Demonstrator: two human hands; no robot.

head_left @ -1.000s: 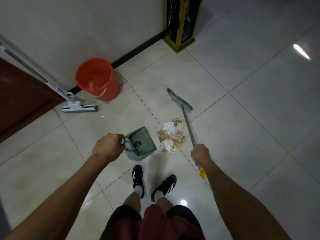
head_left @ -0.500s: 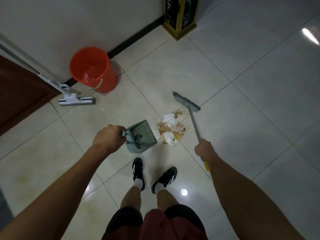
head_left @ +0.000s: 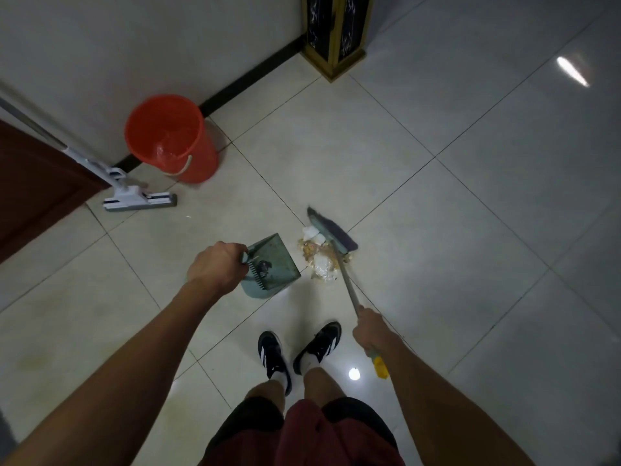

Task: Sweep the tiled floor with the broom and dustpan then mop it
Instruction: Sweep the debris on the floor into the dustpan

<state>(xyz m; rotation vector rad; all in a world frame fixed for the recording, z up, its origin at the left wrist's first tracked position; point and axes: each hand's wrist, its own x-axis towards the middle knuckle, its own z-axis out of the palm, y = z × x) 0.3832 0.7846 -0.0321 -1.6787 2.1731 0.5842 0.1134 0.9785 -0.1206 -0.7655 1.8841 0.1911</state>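
Observation:
My left hand [head_left: 215,269] grips the handle of a green dustpan [head_left: 274,265] resting on the pale tiled floor [head_left: 453,213], its mouth facing right. A small pile of paper scraps and crumbs [head_left: 319,260] lies just right of the pan. My right hand [head_left: 369,326] holds the metal broom handle [head_left: 349,290]. The green broom head [head_left: 331,233] presses on the far edge of the pile. A white sponge mop [head_left: 134,196] leans at the left against the wall.
An orange bucket [head_left: 171,139] with a little water stands by the wall's black skirting. A brown door [head_left: 37,183] is at the far left. A black-and-gold pillar base [head_left: 336,31] stands at the top. My two black shoes [head_left: 299,351] are below the pile.
The broom head came down and toward me from beyond the pile onto its far edge. My right hand drew back toward my body. The dustpan stayed beside the pile.

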